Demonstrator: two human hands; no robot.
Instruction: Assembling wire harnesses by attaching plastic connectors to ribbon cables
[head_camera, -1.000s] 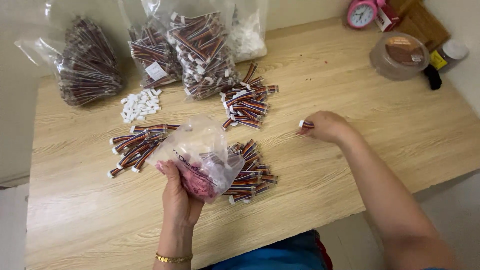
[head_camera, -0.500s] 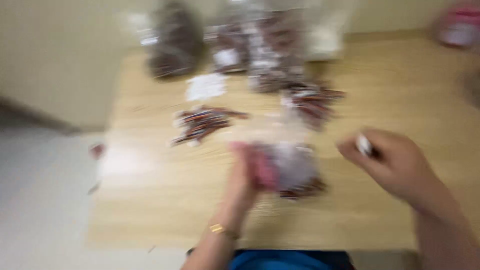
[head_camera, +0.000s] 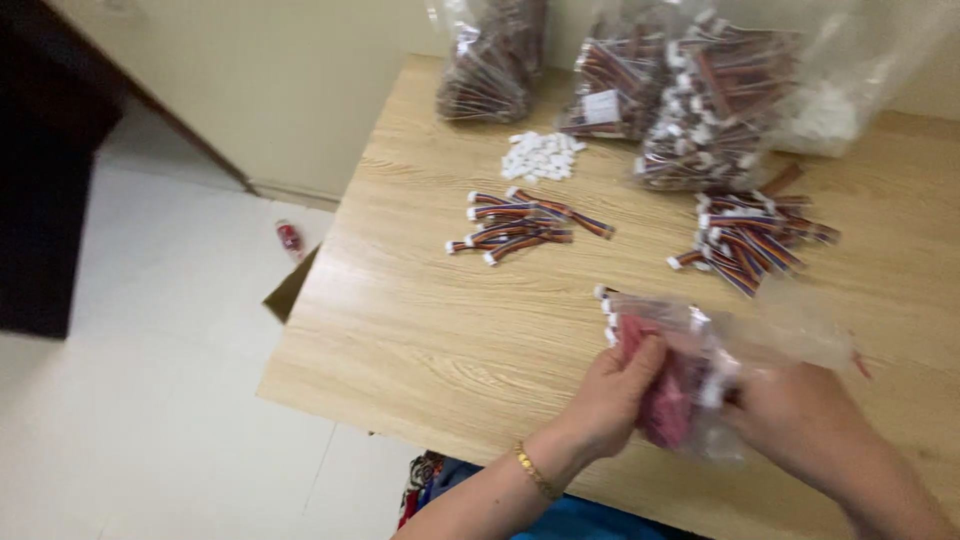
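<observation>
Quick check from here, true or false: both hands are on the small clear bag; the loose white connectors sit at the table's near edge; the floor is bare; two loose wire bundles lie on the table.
1. Both the left hand and right hand are on the small clear bag. True.
2. The white connectors sit at the near edge. False: they lie near the far bags.
3. The floor is bare. False: a small red item lies there.
4. Two loose wire bundles lie on the table. True.

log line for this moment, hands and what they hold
left hand: grips clear bag of pink pieces | right hand: at bag mouth | wooden table: loose wire bundles, white connectors
</observation>
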